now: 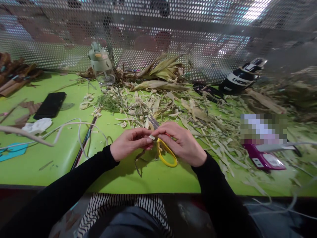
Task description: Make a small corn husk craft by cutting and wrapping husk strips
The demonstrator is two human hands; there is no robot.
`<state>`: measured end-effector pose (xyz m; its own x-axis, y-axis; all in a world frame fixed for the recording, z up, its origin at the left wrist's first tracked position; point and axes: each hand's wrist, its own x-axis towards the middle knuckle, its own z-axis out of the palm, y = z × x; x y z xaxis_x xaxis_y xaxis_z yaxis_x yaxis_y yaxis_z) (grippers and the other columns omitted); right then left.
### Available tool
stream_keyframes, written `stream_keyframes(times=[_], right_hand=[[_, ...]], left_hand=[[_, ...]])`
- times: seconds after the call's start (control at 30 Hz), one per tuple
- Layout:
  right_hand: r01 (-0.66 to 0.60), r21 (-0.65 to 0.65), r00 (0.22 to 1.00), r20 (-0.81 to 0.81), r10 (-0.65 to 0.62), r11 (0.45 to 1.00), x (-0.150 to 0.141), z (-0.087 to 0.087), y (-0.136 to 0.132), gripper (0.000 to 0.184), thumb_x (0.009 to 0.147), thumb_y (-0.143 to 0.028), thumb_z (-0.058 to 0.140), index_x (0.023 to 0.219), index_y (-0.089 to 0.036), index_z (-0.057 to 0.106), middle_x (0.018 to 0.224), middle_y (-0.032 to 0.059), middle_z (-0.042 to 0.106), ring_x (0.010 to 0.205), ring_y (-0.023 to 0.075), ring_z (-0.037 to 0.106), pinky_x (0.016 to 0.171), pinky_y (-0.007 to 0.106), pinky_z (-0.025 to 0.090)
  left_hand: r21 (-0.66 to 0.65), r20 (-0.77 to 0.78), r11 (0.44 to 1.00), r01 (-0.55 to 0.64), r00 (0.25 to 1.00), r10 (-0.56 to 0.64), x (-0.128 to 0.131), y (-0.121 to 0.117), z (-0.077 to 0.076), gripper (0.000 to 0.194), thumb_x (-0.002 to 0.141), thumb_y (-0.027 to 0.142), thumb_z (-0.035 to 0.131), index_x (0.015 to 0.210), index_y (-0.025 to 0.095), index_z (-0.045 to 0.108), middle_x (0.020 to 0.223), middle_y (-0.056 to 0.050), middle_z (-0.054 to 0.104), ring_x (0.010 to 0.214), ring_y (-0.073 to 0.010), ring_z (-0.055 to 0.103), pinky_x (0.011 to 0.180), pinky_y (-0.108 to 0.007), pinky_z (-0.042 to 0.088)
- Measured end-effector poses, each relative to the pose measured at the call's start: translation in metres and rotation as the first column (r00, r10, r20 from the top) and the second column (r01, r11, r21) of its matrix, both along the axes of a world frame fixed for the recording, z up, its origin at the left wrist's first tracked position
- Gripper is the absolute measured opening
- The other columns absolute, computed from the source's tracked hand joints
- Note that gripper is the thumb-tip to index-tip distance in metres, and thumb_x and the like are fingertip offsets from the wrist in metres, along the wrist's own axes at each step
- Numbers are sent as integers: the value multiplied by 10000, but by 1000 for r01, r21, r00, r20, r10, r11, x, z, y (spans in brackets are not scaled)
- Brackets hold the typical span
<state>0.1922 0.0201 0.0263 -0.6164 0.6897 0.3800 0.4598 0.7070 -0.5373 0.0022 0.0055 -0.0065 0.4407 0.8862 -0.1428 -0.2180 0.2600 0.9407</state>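
My left hand [133, 142] is closed in a pinch on a small pale piece of husk [152, 137]. The fingertips of my right hand [179, 140] meet the same piece from the other side, also closed. A pair of scissors with a yellow handle [167, 155] is under my right hand, its dark blades [153, 122] pointing away; whether that hand grips the scissors too is unclear. Below my left fingers a thin brown strip [138, 165] trails onto the green table [183, 181]. Cut husk scraps [146, 105] spread just beyond both hands.
Dried husks [163, 71] lie at the back by a perforated metal screen [141, 43]. A clear bottle [101, 66] and a black bottle [240, 77] stand there. Left are a phone [50, 105] and white cable [79, 132]; right, a magenta device [266, 158].
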Motion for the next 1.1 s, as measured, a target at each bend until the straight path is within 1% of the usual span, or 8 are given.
stream_keyframes(times=[0.13, 0.3, 0.5, 0.63, 0.7, 0.77, 0.9, 1.1], right_hand=[[49, -28, 994, -96, -51, 998, 0, -4, -2, 91, 868, -159, 520, 897, -210, 590, 853, 28, 628, 819, 169, 573, 731, 330, 463], [14, -139, 989, -142, -34, 990, 0, -7, -3, 31, 860, -192, 535, 882, -200, 515, 872, 28, 578, 803, 153, 560, 717, 308, 472], [175, -75, 976, -118, -183, 982, -9, -10, -6, 50, 839, -193, 566, 862, -195, 523, 821, 22, 570, 804, 167, 541, 719, 321, 450], [57, -255, 947, -292, -133, 965, -11, -14, -5, 80, 864, -221, 542, 889, -197, 470, 839, 15, 562, 755, 136, 561, 675, 287, 469], [39, -285, 949, -289, -125, 958, -10, -14, -4, 79, 868, -226, 539, 886, -196, 468, 842, 15, 559, 752, 132, 559, 671, 281, 468], [81, -251, 964, -227, -140, 965, -9, -12, -4, 67, 863, -220, 546, 880, -194, 487, 850, 21, 564, 772, 141, 555, 685, 288, 461], [174, -91, 979, -88, -182, 980, -8, -8, -6, 43, 843, -176, 560, 854, -190, 521, 826, 21, 573, 792, 161, 538, 709, 305, 438], [154, 93, 987, -66, -148, 984, -14, -11, -7, 58, 835, -145, 576, 806, -192, 559, 806, 22, 602, 806, 167, 547, 740, 311, 449]], left_hand=[[1, 8, 1000, -8, 1000, 8, 1, -1, 2, 258, 701, 270, 718, 906, 130, 649, 751, -21, 654, 670, -100, 613, 683, -253, 515], [55, -43, 998, -29, 999, 32, 2, -1, 2, 240, 726, 286, 692, 897, 124, 643, 764, -25, 649, 651, -94, 600, 655, -241, 511], [118, -51, 992, -49, 997, 55, 3, -2, -4, 253, 722, 256, 687, 940, 136, 642, 866, -38, 663, 682, -90, 599, 689, -248, 513], [86, -50, 993, -78, 995, 82, 6, -3, -2, 248, 710, 281, 698, 893, 123, 645, 783, -22, 649, 620, -81, 582, 634, -238, 504], [66, -29, 993, -98, 995, 100, 7, -3, -1, 268, 689, 291, 718, 881, 119, 645, 793, -25, 651, 635, -87, 587, 642, -247, 509], [50, -1, 991, -121, 993, 121, 7, -2, -3, 295, 677, 293, 730, 898, 119, 643, 814, -32, 656, 683, -103, 604, 681, -269, 519], [73, 9, 989, -132, 991, 132, 5, 0, -7, 339, 678, 284, 731, 956, 117, 633, 854, -43, 659, 720, -113, 611, 722, -301, 526], [112, -45, 985, -129, 990, 135, 4, 0, -7, 282, 712, 275, 695, 931, 112, 624, 859, -42, 657, 671, -93, 605, 700, -280, 524]])
